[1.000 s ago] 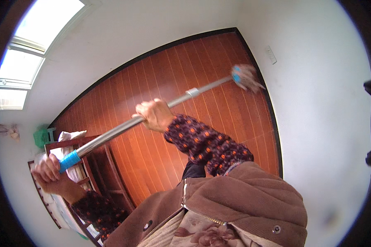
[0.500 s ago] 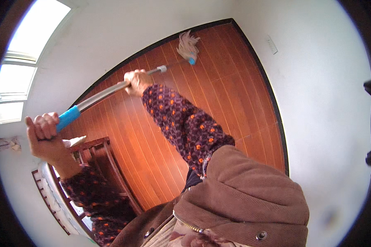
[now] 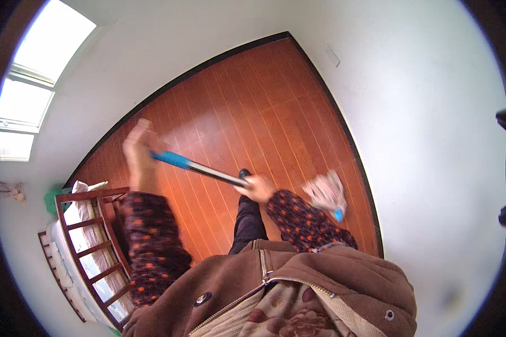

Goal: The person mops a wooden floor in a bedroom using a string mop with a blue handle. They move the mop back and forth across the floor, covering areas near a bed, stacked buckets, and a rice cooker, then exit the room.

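A mop slants across my front, its silver pole (image 3: 216,173) running from a blue grip down toward the right. My left hand (image 3: 140,147), a little blurred, is closed round the blue grip end. Farther down the pole my right hand (image 3: 257,189) is wrapped about the metal. The mop head (image 3: 327,192), pale pinkish strands with a blue socket, lies on the wooden floor (image 3: 219,123) to the right, near the wall. My right forearm hides the stretch of pole between hand and mop head.
White walls with a dark skirting (image 3: 343,121) meet in a far corner. At the left stands a dark red wooden bed frame (image 3: 93,247) with bedding, a green object (image 3: 53,200) beside it. Windows (image 3: 50,42) are at the upper left. My foot (image 3: 244,173) stands below the pole.
The mop head has swept from near the far corner back toward me on the right. Both hands moved rightward, the right one also closer to my body. A leg has come into view.
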### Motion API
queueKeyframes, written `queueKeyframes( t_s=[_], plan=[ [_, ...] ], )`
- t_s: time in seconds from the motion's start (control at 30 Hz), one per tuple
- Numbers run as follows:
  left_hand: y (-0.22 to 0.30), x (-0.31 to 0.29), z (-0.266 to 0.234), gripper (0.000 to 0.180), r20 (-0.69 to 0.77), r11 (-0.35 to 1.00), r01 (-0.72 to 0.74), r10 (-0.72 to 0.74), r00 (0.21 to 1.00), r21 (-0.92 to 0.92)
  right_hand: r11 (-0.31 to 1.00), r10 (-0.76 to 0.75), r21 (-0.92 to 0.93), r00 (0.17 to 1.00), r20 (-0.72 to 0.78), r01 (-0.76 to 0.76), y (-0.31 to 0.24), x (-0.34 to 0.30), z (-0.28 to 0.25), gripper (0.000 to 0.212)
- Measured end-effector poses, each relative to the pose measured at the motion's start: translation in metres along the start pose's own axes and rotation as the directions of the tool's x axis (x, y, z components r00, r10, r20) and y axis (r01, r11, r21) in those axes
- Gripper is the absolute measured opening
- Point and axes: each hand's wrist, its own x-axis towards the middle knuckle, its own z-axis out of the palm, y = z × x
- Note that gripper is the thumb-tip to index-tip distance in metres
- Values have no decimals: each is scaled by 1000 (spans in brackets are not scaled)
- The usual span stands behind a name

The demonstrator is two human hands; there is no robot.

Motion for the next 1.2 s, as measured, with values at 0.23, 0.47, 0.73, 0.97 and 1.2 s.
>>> queueKeyframes(
  t_s=[0.23, 0.47, 0.73, 0.97, 1.2],
  plan=[
    [-104, -19, -6, 47, 311, 831, 328, -200, 929, -448, 960, 262, -112, 964, 40, -257, 34, -105, 4, 38],
    [50, 1, -153, 44, 210, 829, -106, 260, 943, -550, 945, -252, -192, 964, 85, 264, -114, 27, 5, 18],
    [112, -11, -234, 48, 17, 727, -607, 645, 764, -321, 791, -540, -358, 841, -25, 497, -197, 228, 56, 28],
    [83, 39, -151, 43, 60, 736, -638, 665, 745, -226, 820, -552, -295, 815, -176, 491, -180, 364, 75, 17],
    [117, 62, -95, 44, -79, 768, -618, 615, 785, -164, 859, -476, -263, 875, -89, 440, -177, 358, 56, 12]
  ],
)
